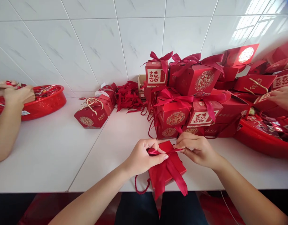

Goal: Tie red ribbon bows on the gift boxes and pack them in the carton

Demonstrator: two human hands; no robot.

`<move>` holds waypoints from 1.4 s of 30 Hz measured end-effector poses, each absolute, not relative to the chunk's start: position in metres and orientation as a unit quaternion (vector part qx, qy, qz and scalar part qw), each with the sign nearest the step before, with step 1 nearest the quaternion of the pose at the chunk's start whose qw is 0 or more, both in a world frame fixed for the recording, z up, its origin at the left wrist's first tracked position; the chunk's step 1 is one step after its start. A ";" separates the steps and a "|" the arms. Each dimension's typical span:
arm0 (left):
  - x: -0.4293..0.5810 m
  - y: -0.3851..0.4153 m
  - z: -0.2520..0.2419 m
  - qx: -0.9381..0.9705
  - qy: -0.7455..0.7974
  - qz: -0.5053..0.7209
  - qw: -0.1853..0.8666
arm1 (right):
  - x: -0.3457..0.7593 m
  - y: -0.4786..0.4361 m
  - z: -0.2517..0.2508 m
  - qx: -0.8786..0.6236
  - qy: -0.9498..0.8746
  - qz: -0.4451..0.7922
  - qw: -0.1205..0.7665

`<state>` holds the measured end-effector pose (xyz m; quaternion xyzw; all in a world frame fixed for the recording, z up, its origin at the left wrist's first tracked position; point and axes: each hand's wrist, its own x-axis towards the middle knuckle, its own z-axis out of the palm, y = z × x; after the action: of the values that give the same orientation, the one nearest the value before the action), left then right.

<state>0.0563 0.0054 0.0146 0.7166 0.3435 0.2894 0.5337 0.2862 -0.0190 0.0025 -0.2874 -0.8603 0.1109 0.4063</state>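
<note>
Our left hand (146, 156) and right hand (199, 150) pinch a ribbon (161, 179) over a red box (179, 164) at the front edge of the bench (52, 159). Leftward we have room before a cord-handled box (103, 114); stacked boxes (175, 118) stand just beyond our right hand.

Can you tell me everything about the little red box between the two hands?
The red box looks like smooth card. It sits on the white table near the front edge. A shiny ribbon crosses its top, tails draping toward that edge; the left hand and right hand pinch the ribbon. A twisted red cord loops at its left. Fingers hide the knot area.
</note>
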 end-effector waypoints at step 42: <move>0.045 0.033 0.057 0.909 0.233 0.178 0.297 | 0.230 -0.037 0.022 -0.404 -0.801 0.244 0.369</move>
<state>0.0446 0.0327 0.0571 0.9087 0.2329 0.1783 0.2970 0.2302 -0.0366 0.0225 -0.4043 -0.8008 0.2440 0.3685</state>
